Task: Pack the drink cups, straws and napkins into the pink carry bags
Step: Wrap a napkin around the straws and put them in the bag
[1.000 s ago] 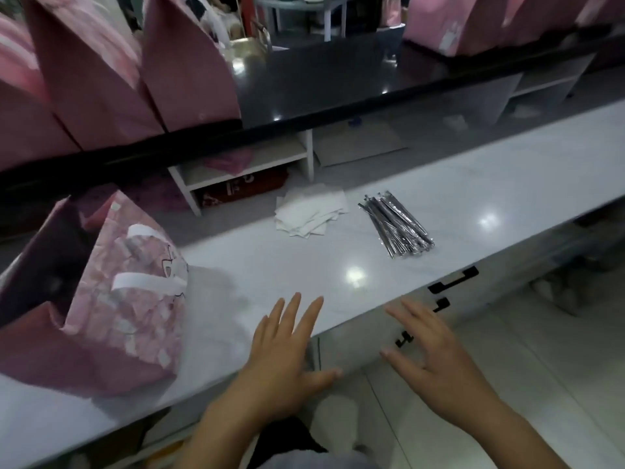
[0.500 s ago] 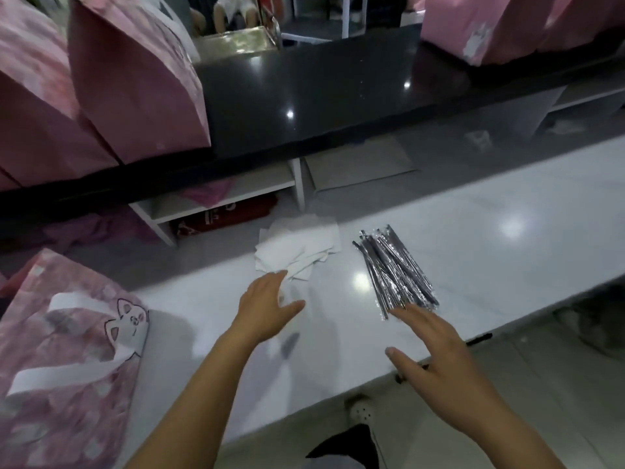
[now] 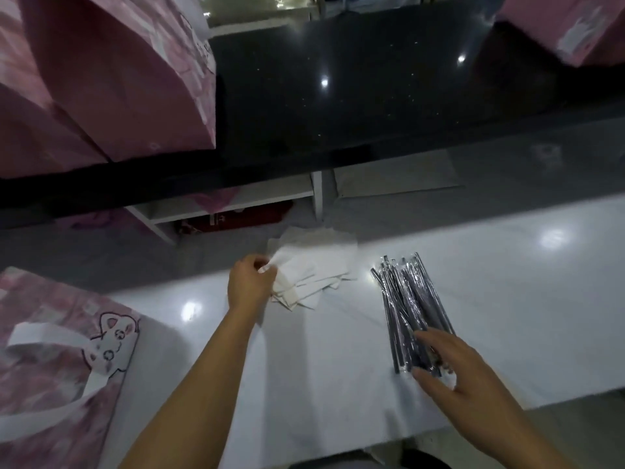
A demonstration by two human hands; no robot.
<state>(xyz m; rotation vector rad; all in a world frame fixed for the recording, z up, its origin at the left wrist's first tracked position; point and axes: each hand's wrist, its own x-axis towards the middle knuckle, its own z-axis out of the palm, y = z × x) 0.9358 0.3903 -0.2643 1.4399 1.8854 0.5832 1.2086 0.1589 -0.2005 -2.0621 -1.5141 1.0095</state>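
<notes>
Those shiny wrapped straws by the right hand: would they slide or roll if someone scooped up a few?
Probably slippery: the loose pile of silver film-wrapped straws glints on the glossy white counter. They look thin and light, so the right hand, at their near ends, may scatter them. Likely stiff enough to lift by one end.

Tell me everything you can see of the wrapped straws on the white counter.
The wrapped straws are a loose bundle of long thin sticks in shiny silvery sleeves, dark inside. They lie flat on the white counter, slightly fanned, pointing away from the person. The napkins lie apart to their left. The right hand reaches over their near ends, fingers spread and seemingly touching them; none looks lifted.
</notes>
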